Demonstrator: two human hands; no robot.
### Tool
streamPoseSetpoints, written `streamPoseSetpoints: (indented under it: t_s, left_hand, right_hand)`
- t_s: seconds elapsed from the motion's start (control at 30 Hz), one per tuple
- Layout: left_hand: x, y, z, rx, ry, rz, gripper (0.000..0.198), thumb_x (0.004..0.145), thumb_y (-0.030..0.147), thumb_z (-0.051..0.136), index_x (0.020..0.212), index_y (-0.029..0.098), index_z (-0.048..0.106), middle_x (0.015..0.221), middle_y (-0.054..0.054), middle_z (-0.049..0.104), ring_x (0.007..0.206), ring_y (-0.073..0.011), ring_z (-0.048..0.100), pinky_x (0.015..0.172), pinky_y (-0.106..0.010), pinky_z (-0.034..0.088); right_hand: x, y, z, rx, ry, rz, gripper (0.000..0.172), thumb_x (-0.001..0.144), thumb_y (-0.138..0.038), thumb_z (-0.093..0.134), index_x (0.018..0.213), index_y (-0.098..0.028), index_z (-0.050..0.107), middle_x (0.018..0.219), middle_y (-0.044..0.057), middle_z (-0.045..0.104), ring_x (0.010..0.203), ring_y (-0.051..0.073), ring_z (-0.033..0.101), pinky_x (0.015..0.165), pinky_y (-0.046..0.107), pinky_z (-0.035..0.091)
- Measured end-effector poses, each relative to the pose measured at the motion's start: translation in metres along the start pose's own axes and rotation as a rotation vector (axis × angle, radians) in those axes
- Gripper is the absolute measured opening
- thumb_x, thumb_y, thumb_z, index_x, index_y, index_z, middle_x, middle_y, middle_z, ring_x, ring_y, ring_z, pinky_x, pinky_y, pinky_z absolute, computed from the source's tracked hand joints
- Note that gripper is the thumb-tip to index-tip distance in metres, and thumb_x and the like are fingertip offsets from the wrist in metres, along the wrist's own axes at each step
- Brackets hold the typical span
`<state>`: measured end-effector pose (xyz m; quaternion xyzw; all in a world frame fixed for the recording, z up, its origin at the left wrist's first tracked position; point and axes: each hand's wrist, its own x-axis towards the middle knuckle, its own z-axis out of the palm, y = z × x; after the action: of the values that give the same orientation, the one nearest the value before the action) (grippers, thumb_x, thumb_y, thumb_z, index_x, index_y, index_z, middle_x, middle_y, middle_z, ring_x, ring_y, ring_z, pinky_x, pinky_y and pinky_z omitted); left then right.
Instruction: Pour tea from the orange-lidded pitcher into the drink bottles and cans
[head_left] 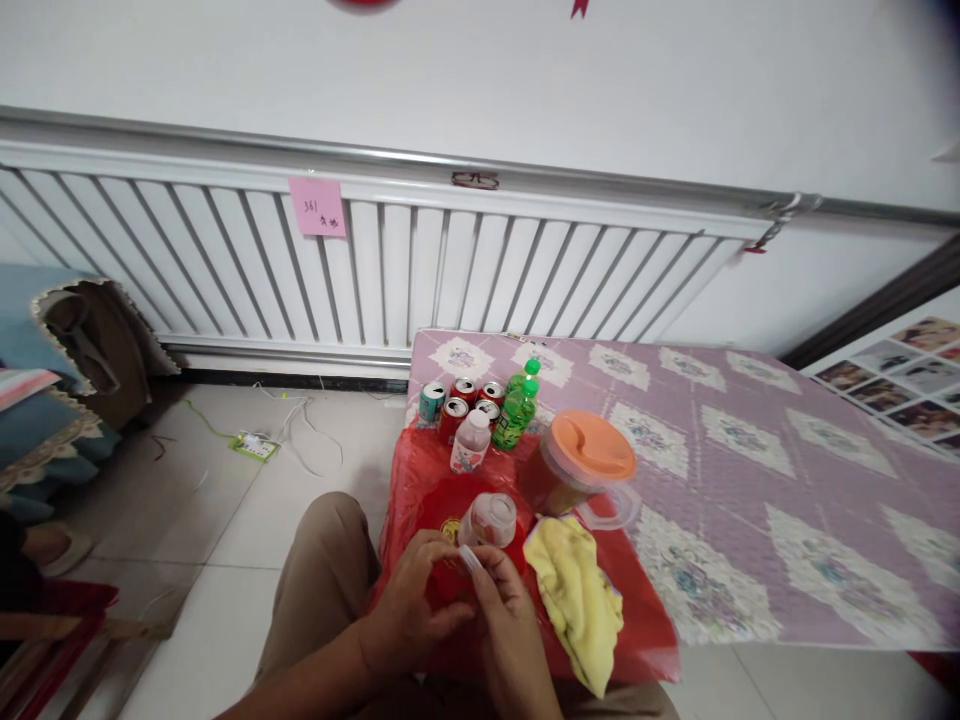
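My right hand [506, 605] pinches a small white ridged piece, like a bottle cap [471, 559], between thumb and fingers. Beside it is my left hand [416, 597], its thumb spread from the curved fingers and its fingertips close to the white piece. Whether they touch it I cannot tell. Just beyond the fingers a clear plastic container [491, 520] leans on a red dish [431, 497] with a gold pattern. To the right lies a crumpled yellow cloth [577, 595] on red plastic sheeting [645, 610].
A pitcher with an orange lid [592, 447] stands behind the cloth. Several drink cans [454, 415], a pink-white bottle [470, 443] and two green bottles [516, 415] are grouped at the back left. A patterned cloth [720, 480] covers the surface. A radiator [360, 265] lines the wall.
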<state>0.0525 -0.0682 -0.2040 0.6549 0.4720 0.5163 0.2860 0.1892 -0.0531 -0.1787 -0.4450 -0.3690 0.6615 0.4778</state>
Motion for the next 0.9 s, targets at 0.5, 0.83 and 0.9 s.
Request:
streamPoseSetpoints:
  t_s: [0.5, 0.83, 0.9]
  left_hand:
    - [0.013, -0.021, -0.032, 0.174, -0.033, -0.058, 0.033, 0.082, 0.017, 0.062, 0.114, 0.022, 0.058, 0.110, -0.007, 0.061, 0.103, -0.0211, 0.059, 0.093, -0.038, 0.051]
    - [0.101, -0.108, -0.052, 0.517, -0.161, -0.260, 0.035, 0.078, 0.012, 0.060, 0.113, 0.016, 0.064, 0.107, -0.010, 0.063, 0.099, -0.0224, 0.062, 0.091, -0.036, 0.051]
    - [0.111, -0.113, -0.047, 0.534, -0.212, -0.245, 0.030, 0.078, 0.012, 0.060, 0.107, 0.016, 0.066, 0.106, -0.011, 0.064, 0.096, -0.0233, 0.063, 0.089, -0.036, 0.051]
  right_hand:
    - [0.004, 0.018, 0.013, -0.014, -0.099, 0.123, 0.044, 0.076, -0.047, 0.077, 0.111, -0.025, 0.062, 0.116, 0.006, 0.068, 0.113, 0.023, 0.060, 0.099, 0.036, 0.043]
    - [-0.007, 0.022, 0.012, -0.209, -0.265, 0.199, 0.030, 0.075, -0.040, 0.071, 0.098, -0.022, 0.062, 0.096, 0.004, 0.068, 0.092, 0.021, 0.061, 0.085, 0.035, 0.045]
    - [-0.008, 0.021, 0.012, -0.239, -0.294, 0.193, 0.027, 0.076, -0.036, 0.068, 0.098, -0.022, 0.062, 0.096, 0.004, 0.068, 0.093, 0.021, 0.061, 0.086, 0.035, 0.045]
